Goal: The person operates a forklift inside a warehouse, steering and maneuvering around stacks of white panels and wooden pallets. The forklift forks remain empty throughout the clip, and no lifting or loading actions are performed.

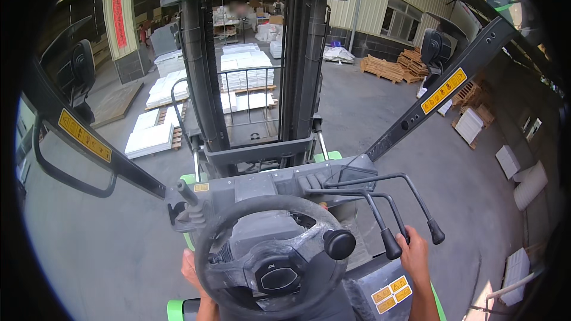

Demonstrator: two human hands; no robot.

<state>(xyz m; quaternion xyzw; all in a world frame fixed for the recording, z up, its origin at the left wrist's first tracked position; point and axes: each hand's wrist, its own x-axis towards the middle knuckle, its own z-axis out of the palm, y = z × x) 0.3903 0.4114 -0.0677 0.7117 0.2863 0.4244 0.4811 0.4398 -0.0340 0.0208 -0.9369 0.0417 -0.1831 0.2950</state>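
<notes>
Grey concrete floor (363, 122) spread broadly beyond our hands, reaching ahead of the right one between the forklift mast (200, 77) and the wooden pallets (383, 70), and outward past the left one. Nearer in, the dashboard (256, 188) edged our room ahead, while the left front pillar (137, 175) and the right front pillar (395, 135) slanted up beyond each hand.

Our hands were well apart, with the steering wheel (267, 203) between them. Our left hand (195, 274) was at its left rim; the rim partly hid it, so we could not tell how firmly the fingers held. Our right hand (416, 252) was closed around the end of the middle lever (397, 214). Just left of it hung the left lever (391, 244), and near its other side the right lever (436, 232).

Straight ahead of both hands, the mast's twin uprights cut across our view of stacked white slabs (247, 62).

The wheel rim looked scuffed, with a round black spinner knob (339, 244) on our right hand's side. The levers were bent black rods with tapered grips; ahead of our left hand, a small stick (188, 193) rose from a ribbed boot.
</notes>
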